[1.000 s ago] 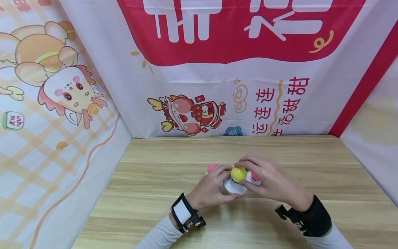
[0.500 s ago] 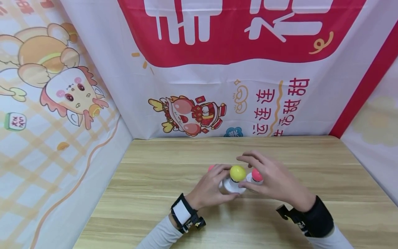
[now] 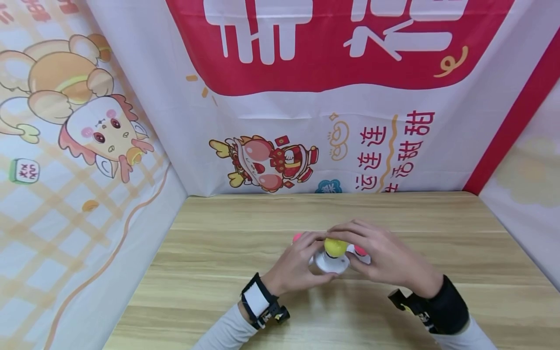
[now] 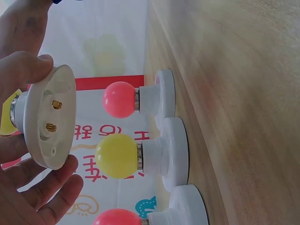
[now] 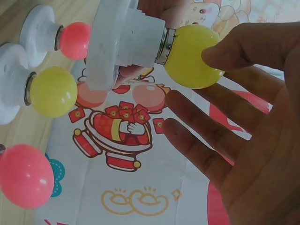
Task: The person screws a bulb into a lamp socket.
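Between my hands hangs a white lamp holder (image 4: 64,124), tilted so that two brass terminals show on its underside in the left wrist view. My left hand (image 3: 294,266) grips its round base by the rim. Screwed into its socket is a yellow light bulb (image 5: 190,56). My right hand (image 3: 382,253) pinches this bulb, thumb on its near side and fingers over the top. From the right wrist camera, the thumb tip overlaps the glass and the bulb's metal collar shows at the socket mouth.
Behind the hands, three more lamp holders stand on the wooden table (image 3: 227,301): a pink bulb (image 4: 119,100), another yellow bulb (image 4: 117,156) and a second pink bulb (image 4: 117,218) sit in them. A printed cloth (image 3: 280,112) hangs along the table's back edge.
My right hand's fingers lifted off the yellow bulb half a second ago and now lie over it again. The left hand has kept its hold on the lamp holder.
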The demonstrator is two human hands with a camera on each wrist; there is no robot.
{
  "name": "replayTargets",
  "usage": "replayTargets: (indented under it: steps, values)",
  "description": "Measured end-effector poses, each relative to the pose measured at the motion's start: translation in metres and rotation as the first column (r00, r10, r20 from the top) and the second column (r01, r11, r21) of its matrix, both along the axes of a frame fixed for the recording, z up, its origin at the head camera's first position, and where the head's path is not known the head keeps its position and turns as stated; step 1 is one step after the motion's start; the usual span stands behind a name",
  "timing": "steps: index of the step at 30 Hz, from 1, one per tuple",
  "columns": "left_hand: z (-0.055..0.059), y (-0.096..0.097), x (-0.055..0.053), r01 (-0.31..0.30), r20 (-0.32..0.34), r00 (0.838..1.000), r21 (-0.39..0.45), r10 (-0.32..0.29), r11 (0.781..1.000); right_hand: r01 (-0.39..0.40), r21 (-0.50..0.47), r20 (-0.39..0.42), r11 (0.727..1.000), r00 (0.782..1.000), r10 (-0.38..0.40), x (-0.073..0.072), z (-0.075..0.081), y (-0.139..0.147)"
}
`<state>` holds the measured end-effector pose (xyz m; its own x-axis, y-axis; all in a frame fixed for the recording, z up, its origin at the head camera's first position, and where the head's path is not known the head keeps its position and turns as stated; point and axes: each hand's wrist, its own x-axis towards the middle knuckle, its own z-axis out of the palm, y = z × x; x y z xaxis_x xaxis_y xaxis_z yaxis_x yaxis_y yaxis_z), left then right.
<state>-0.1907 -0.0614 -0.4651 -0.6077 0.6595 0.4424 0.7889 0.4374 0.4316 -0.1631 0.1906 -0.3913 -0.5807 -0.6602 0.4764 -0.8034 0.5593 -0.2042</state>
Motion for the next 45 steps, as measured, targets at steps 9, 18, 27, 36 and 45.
replayTargets:
  steps: [9,18,27,36,45]
  values:
    - [-0.0008,-0.0002,0.0013,-0.006,-0.005,1.0,-0.012,0.005,1.0,0.026,-0.016,0.001,1.0,1.0,-0.025,0.0,-0.0019,-0.0013]
    - [0.0006,0.0003,0.0019,0.001,-0.004,1.0,-0.009,-0.001,1.0,0.068,-0.037,-0.016,0.997,0.997,-0.069,-0.0015,-0.0034,-0.0036]
    - [-0.0001,0.0001,0.0016,0.003,0.003,1.0,-0.02,-0.003,1.0,0.108,-0.019,0.008,0.994,0.994,-0.108,-0.0008,-0.0045,-0.0044]
    - [-0.0012,-0.0007,-0.0014,0.009,-0.014,1.0,-0.006,-0.009,1.0,0.04,-0.002,0.029,0.999,0.999,-0.04,-0.0002,-0.002,-0.0018]
    - [-0.0027,-0.0005,-0.0015,0.022,-0.004,1.0,0.003,-0.022,1.0,0.026,0.011,0.028,1.0,0.999,-0.027,-0.0007,-0.0044,-0.0034]
